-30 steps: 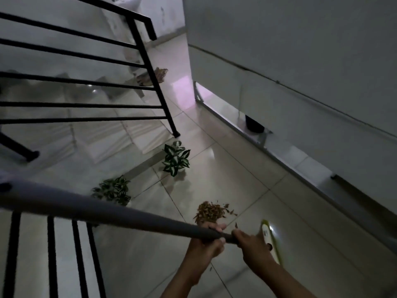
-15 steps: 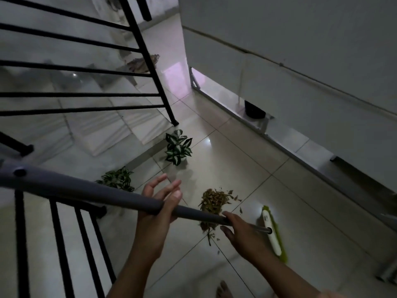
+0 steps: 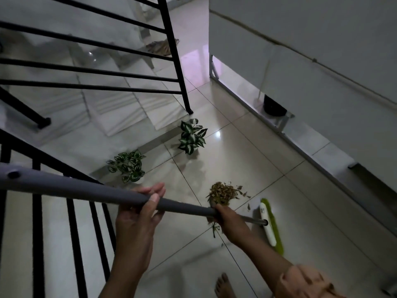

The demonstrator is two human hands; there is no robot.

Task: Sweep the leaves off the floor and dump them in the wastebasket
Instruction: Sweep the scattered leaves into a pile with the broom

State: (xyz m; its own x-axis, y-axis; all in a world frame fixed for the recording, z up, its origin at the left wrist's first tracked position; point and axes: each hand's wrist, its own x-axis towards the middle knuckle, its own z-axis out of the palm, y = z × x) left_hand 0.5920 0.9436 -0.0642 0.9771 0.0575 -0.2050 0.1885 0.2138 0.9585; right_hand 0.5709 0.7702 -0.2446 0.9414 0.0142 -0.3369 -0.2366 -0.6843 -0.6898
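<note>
Fingers come first: those of the left hand wrap over the top of the grey broom handle, the thumb pressed along its near side, so this hand has the shaft in a loose curl partway up. The right hand closes round the handle lower down, just where the grey sleeve ends and a thinner metal stem runs on to the broom head; its fingers are hidden under the shaft, but the fist looks firmly wrapped.

The head, white with green bristles, lies on the tiled floor just to the right of the leaves. These sit in a small brown heap near the person's right hand, with a few strays scattered beside it and some more under the wrist.

By the look of them, the leaves are dry, very light and brittle: they should slide readily on the glossy tile but also scatter or crumble under a hard stroke. Short, low, gentle pulls seem wiser than long sweeps. The broom looks light and stiff, and the two spaced grips give good leverage.

Beyond the heap stand two potted plants, a black stair railing and a dark round container by the wall, which may be the wastebasket, though that cannot be told.
</note>
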